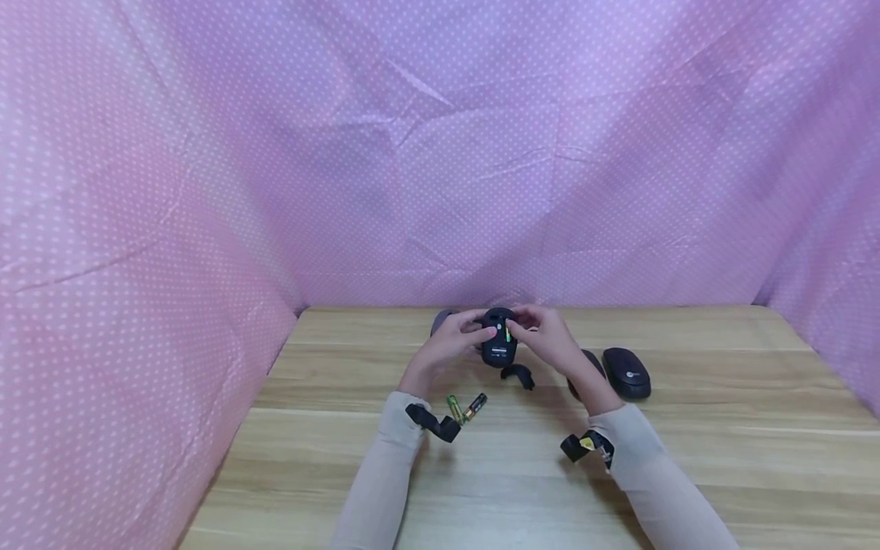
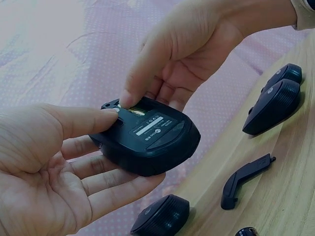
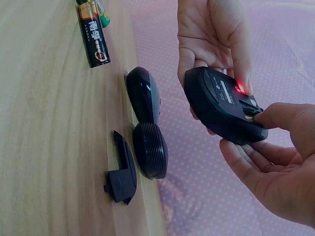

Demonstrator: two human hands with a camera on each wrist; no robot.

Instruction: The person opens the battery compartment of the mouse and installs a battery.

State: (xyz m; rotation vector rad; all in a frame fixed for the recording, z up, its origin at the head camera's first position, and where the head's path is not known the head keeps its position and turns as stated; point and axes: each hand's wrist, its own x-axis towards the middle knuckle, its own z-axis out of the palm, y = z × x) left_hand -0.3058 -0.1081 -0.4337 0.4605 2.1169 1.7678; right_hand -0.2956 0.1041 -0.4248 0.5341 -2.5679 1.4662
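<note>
A black computer mouse [image 1: 498,354] is held underside up above the table, its battery compartment uncovered. My left hand [image 1: 447,341] grips one side, thumb on the underside and fingers beneath. In the right wrist view, a red light [image 3: 241,88] glows by that thumb. From the other side my right hand [image 1: 548,338] holds the mouse, its thumb pressing on a battery [image 3: 249,117] in the compartment and its fingers underneath. The thumb partly covers this battery. A curved black battery cover [image 2: 242,181] lies on the table below the mouse.
On the table, a green battery [image 1: 454,408] and a black-and-copper battery [image 1: 476,406] lie near my left wrist. Two dark mice, one [image 1: 626,372] fully visible, sit beside my right forearm. Another mouse [image 1: 440,320] is partly hidden behind my left hand. Pink dotted cloth [image 1: 440,191] hangs behind.
</note>
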